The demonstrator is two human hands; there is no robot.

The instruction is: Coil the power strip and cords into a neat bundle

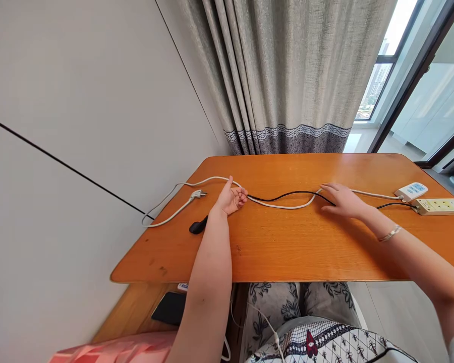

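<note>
My left hand (232, 199) is turned palm up over the table, thumb stretched out and fingers curled in where the black cable (287, 193) reaches them. A black plug (197, 226) lies left of my left forearm, which hides the cable behind it. The white cable (283, 207) runs beside the black one, crosses it and loops left to a white plug (197, 194). Flat across both cables lies my right hand (342, 200), its fingers apart. Further right, the cables enter a white power strip (411, 191) and a cream power strip (441, 206).
The wooden table (287, 252) borders a pale wall (79, 91) on the left. A grey curtain (295, 65) hangs behind it, beside a glass door at right. Below the front edge are a dark flat object (169, 307) and a patterned cushion or cloth (274, 307).
</note>
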